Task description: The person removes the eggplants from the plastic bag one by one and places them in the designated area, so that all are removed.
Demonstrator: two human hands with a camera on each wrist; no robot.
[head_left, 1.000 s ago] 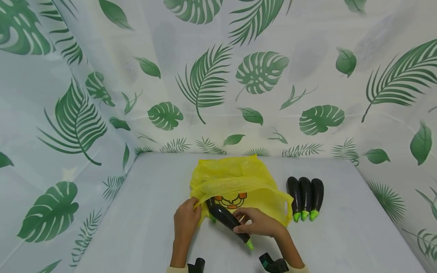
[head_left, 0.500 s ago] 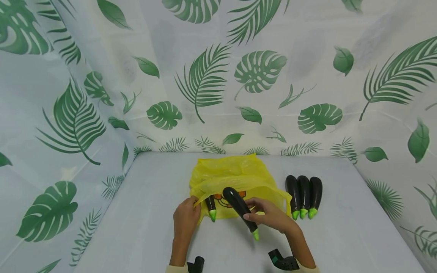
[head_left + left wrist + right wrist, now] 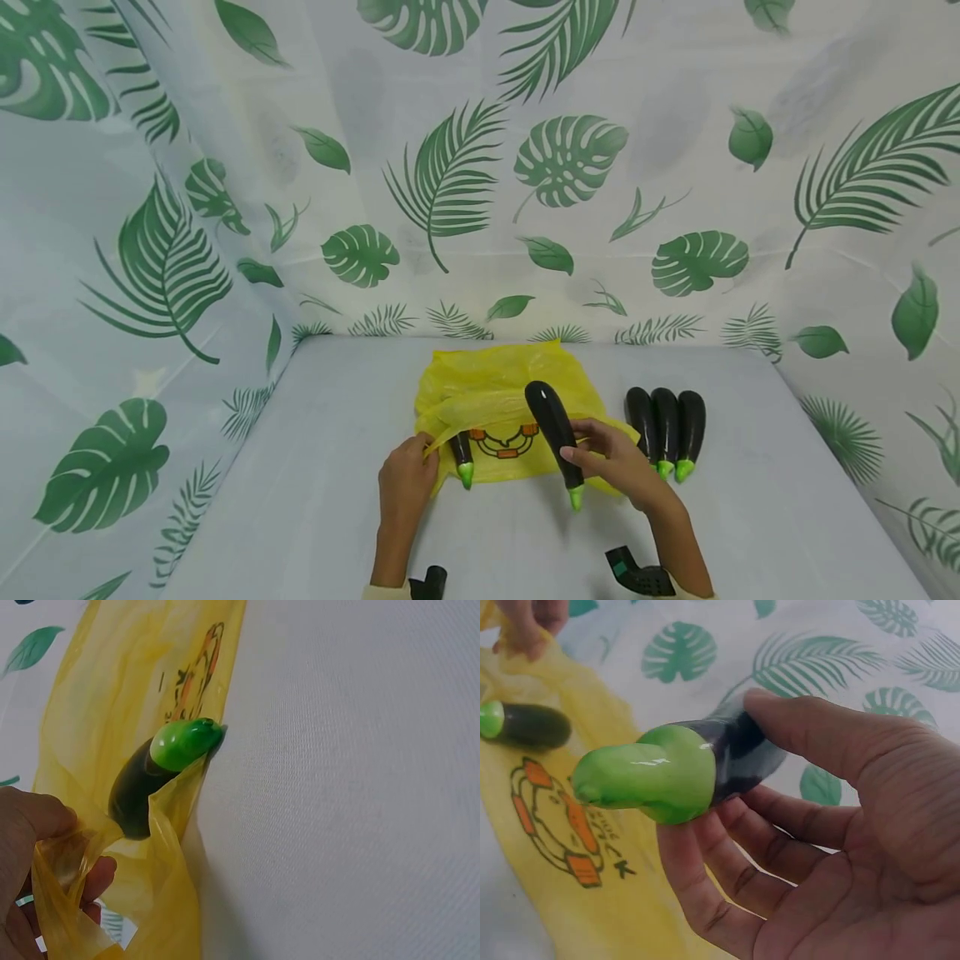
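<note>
My right hand [image 3: 618, 462] holds a glossy dark eggplant [image 3: 553, 429] with a bright green stem end, tilted over the right part of a yellow plastic bag [image 3: 495, 367]. In the right wrist view the thumb lies on one side of this eggplant [image 3: 667, 772] and the fingers on the other. My left hand [image 3: 407, 483] pinches the bag's edge at its left corner. A second eggplant [image 3: 139, 787] lies in the bag's mouth with its green end poking out; the bag film covers its far part. An orange and black cartoon print [image 3: 506, 442] shows on the bag.
Three more eggplants [image 3: 666, 429] lie side by side to the right of the bag, green ends toward me, the nearest partly behind my right hand. The white table [image 3: 322, 517] ends against a leaf-patterned curtain [image 3: 457, 175] at the back and sides.
My right hand has lifted the eggplant away from the bag's mouth and moved it right and up, turning it more upright. The second eggplant came into view. My left hand stays at the bag's corner.
</note>
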